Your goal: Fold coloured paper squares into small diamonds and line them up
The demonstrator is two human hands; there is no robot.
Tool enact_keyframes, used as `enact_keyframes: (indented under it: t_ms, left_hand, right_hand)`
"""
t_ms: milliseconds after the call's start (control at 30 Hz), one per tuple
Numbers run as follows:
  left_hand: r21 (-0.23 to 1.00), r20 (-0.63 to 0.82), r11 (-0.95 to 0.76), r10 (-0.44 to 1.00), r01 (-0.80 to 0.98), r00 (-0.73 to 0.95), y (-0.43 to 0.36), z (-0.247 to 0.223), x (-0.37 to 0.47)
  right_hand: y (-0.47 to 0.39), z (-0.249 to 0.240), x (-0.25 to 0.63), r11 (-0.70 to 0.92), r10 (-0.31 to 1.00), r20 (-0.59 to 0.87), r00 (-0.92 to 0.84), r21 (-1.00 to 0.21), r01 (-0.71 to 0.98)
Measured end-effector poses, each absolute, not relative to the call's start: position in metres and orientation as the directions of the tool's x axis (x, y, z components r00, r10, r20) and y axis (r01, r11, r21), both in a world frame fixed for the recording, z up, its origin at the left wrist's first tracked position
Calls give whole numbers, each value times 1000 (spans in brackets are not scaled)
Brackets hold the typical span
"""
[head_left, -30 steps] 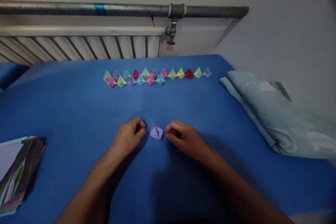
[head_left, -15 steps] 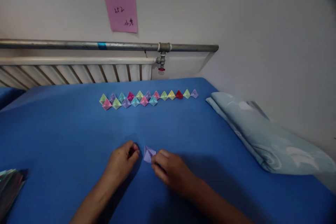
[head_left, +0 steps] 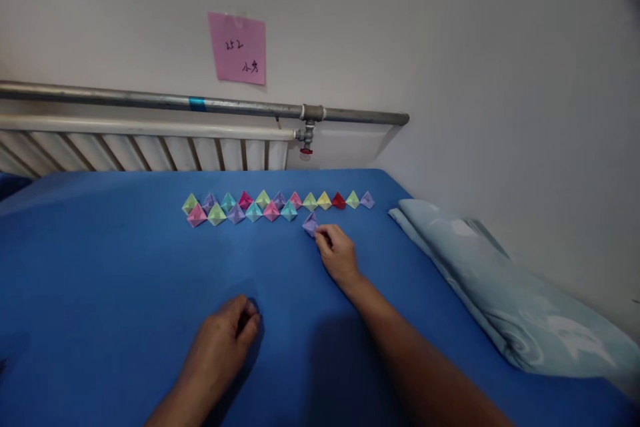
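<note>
My right hand (head_left: 339, 255) pinches a purple folded-paper piece (head_left: 311, 225) between thumb and fingers at its right edge. It holds the piece close to the right end of the front row, a little apart from a light-blue folded-paper piece (head_left: 289, 211). Several more folded-paper pieces in pink, green, purple, blue, yellow and red stand in two rows, among them a pink piece (head_left: 197, 215) at the front left and a red piece (head_left: 339, 200) behind. Nearer to me, my left hand (head_left: 220, 340) rests on the blue surface (head_left: 125, 280), fingers curled loosely, with nothing visible in them.
A folded light-blue blanket (head_left: 490, 280) lies along the right side against the wall. Behind the surface run a metal pipe (head_left: 250, 107) with a red-handled valve (head_left: 307, 152) and a white radiator (head_left: 175, 153). A pink paper note (head_left: 239, 50) hangs above.
My right hand has carried the purple paper piece forward and slightly right, from beside my left hand to the rows. My left hand stays near me. The view has tilted up a little.
</note>
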State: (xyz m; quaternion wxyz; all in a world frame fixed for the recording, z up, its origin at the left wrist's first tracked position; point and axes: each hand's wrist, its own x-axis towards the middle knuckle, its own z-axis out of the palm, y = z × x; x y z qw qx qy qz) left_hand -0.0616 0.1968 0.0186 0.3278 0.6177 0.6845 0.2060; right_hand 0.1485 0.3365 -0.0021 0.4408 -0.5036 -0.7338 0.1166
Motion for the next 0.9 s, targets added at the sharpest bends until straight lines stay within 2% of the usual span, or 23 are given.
enact_keyframes:
  t_ms: [167, 433, 900]
  left_hand:
    - [687, -190, 153, 981, 711, -27, 196, 15, -62]
    - [696, -193, 164, 980, 699, -38, 195, 11, -61]
    - [682, -238, 193, 971, 706, -35, 193, 11, -60]
  right_hand:
    - [375, -7, 140, 483, 830, 538, -149, -559, 674]
    - [389, -8, 139, 491, 830, 518, -205, -505, 710]
    - [398, -6, 133, 472, 845, 488, -219, -488, 734]
